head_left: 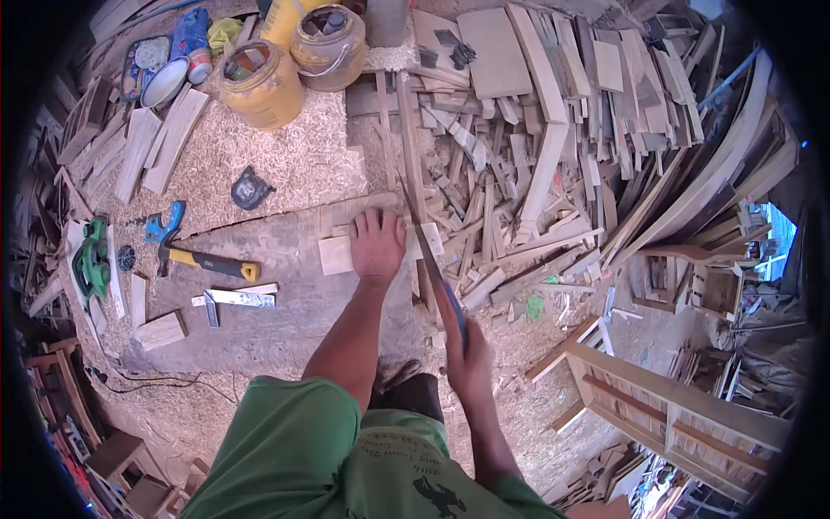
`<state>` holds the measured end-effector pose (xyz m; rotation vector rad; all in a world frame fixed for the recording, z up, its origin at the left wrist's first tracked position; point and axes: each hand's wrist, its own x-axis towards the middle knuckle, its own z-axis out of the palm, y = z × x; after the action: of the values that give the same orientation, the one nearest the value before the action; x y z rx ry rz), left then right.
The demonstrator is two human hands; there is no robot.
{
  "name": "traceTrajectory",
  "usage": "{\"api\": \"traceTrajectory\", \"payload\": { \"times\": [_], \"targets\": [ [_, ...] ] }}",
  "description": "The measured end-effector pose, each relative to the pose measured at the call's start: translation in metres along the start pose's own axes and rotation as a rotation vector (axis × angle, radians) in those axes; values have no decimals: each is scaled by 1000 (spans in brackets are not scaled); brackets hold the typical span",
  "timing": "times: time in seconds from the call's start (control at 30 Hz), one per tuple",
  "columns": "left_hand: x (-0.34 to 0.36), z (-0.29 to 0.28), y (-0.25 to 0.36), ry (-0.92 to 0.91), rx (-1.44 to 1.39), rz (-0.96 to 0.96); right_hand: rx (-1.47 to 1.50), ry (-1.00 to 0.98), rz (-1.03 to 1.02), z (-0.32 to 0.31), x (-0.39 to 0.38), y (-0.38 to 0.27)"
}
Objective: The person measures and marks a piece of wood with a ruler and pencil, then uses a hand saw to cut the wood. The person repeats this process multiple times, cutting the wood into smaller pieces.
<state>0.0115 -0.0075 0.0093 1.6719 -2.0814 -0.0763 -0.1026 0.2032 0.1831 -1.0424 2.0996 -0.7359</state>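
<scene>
A short pale wooden board (pixel 336 256) lies across the right edge of the worn plywood work surface (pixel 298 316). My left hand (pixel 378 245) holds it down from above, fingers curled over its far edge. In my right hand (pixel 469 359) is the handle of a handsaw, closed firmly in my fingers. The handsaw (pixel 431 259) slants away from me, its blade crossing the board near the right end, just right of my left hand. Whether the teeth have cut into the wood cannot be made out.
Left of the board lie a hammer (pixel 212 263), a try square (pixel 238 298) and a green power planer (pixel 93 259). Yellow buckets (pixel 259 91) stand at the far side among shavings. Scrap wood (pixel 510 173) is heaped to the right, near a wooden frame (pixel 674 415).
</scene>
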Motion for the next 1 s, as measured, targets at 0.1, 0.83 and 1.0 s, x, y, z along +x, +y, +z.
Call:
{"api": "traceTrajectory", "payload": {
  "times": [0.1,0.83,1.0],
  "targets": [
    [3,-4,7,37,-25,14,79,52,11,-26,-76,14],
    [2,0,15,6,-44,34,39,99,-194,47,98,6],
    [4,-1,3,49,-18,22,1,39,-61,10,5,20]
  ]
}}
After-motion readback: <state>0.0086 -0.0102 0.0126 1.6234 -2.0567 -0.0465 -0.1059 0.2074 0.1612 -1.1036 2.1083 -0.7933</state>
